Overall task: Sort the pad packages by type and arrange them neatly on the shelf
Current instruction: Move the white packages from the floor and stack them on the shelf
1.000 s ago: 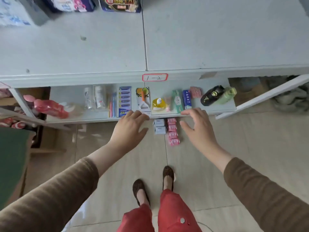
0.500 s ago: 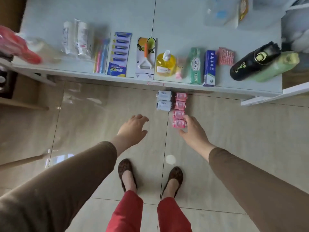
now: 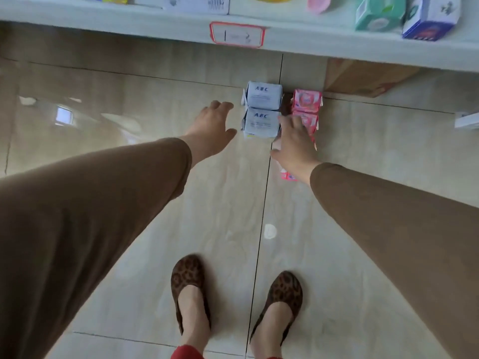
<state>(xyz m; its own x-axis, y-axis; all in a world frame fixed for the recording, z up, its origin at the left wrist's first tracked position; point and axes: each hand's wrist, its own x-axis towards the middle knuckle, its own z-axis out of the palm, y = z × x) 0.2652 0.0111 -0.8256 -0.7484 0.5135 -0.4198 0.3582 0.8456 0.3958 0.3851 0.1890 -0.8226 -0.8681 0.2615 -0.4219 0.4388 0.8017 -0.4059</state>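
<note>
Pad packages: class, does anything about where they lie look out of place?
Yes. The white ABC packages and the pink packages lie in two rows on the floor tiles, below the shelf, not on it.

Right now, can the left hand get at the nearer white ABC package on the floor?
Probably yes. The left hand hovers open just left of the nearer ABC package, with bare floor between them. The right hand is over the pink packages, not blocking.

Both arms reach forward and down in brown sleeves. The left hand hangs with fingers spread and relaxed, holding nothing. The right hand lies palm down, fingers extended.
</note>
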